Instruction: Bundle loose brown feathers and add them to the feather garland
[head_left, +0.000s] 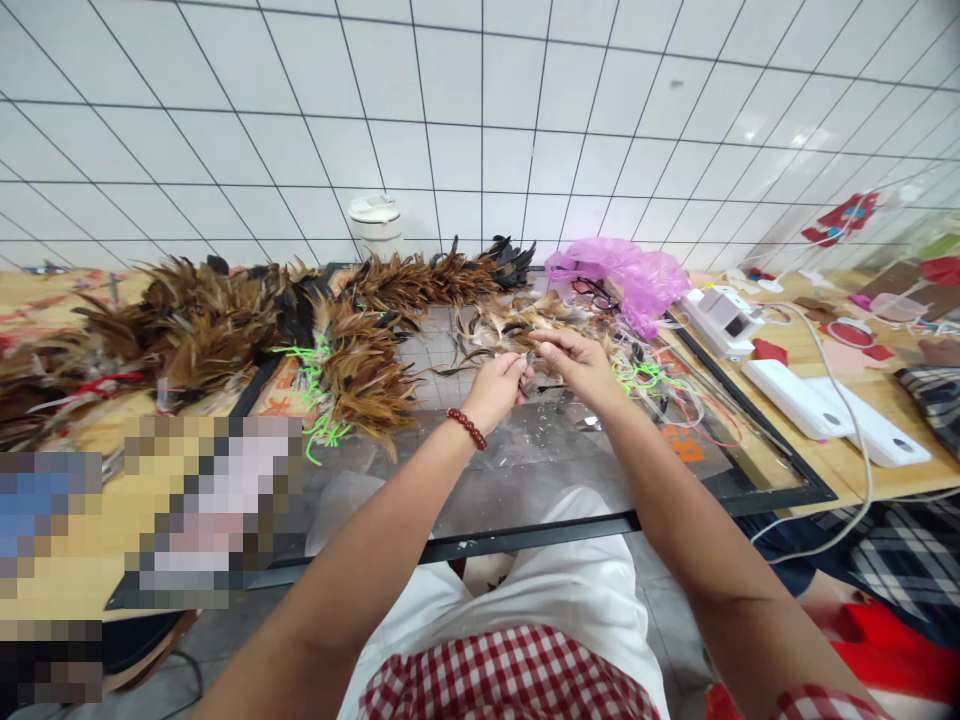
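Over the glass-topped table, my left hand, with a beaded bracelet at the wrist, is closed in a pinch on a small dark feather. Close beside it, my right hand has thumb and fingers pressed together; what lies between them is too small to make out. Just beyond both hands spreads a pile of loose brown and cream feathers. To the left lie bundled brown feathers tied with bright green strings. Small white bits dot the glass under the hands.
Feather garlands run along the back and left. A white lidded cup stands by the tiled wall. Right of the pile are a pink plastic bag, glasses, green strings, white power banks and a cable.
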